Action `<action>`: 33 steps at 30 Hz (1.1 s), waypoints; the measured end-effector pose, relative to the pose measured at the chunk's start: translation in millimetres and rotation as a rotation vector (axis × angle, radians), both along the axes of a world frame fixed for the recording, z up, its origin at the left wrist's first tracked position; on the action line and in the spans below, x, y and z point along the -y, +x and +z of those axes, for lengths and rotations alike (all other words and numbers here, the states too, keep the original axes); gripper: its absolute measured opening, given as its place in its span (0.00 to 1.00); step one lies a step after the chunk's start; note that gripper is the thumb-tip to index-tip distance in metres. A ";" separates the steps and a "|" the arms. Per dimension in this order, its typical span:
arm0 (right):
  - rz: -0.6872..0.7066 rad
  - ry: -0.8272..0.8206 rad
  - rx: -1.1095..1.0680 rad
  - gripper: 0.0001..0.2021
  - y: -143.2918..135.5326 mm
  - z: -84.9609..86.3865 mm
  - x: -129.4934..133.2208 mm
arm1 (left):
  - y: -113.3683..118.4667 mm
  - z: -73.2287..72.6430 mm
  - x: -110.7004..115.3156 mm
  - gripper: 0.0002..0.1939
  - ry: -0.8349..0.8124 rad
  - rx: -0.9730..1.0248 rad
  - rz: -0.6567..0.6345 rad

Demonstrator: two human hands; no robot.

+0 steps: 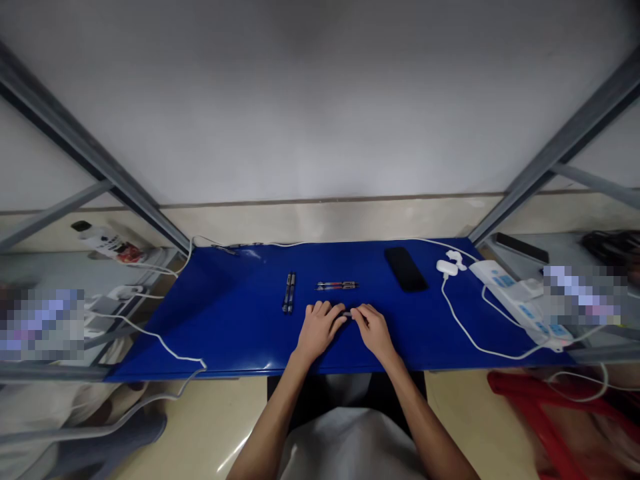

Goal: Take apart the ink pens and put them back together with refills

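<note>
Near the front of the blue tabletop (235, 333), my left hand (319, 328) and my right hand (373, 328) come close together over a dark pen (347, 313). Only a short piece of the pen shows between the fingertips; the rest is covered. The left thumb and forefinger close on one end, while the right fingers pinch the other. Just beyond my hands lie red-and-dark pens (336, 285), side by side and pointing left to right. Two dark pens (289, 293) lie to the left, pointing away from me.
A black phone (406, 269) lies at the right, with a white earphone case (447, 268) and a white power strip (520, 303) beyond it. White cables cross both table ends. Metal frame posts (145, 207) flank the table, and a bottle (107, 241) stands at far left.
</note>
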State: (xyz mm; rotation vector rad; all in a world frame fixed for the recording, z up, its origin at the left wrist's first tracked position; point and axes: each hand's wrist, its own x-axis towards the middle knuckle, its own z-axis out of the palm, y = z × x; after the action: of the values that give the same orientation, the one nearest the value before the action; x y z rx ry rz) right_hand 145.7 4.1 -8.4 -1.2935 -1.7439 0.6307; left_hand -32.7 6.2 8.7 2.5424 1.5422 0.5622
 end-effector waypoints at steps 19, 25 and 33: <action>0.058 -0.015 -0.028 0.06 -1.9 -1.6 0.1 | -1.3 -2.0 -1.6 0.17 0.000 -0.016 0.049; 0.029 -0.037 0.057 0.15 0.9 -5.0 -1.3 | -1.0 -1.8 -0.3 0.16 0.019 -0.008 0.010; 0.025 -0.087 -0.044 0.20 2.7 -2.9 -0.2 | -0.8 -6.6 -0.8 0.15 0.052 -0.015 -0.028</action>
State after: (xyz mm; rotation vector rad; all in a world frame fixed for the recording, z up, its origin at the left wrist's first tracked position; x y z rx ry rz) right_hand 148.5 4.3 -11.3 -1.3082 -1.7154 0.7513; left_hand -33.5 7.0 2.2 2.6081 1.5135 0.5890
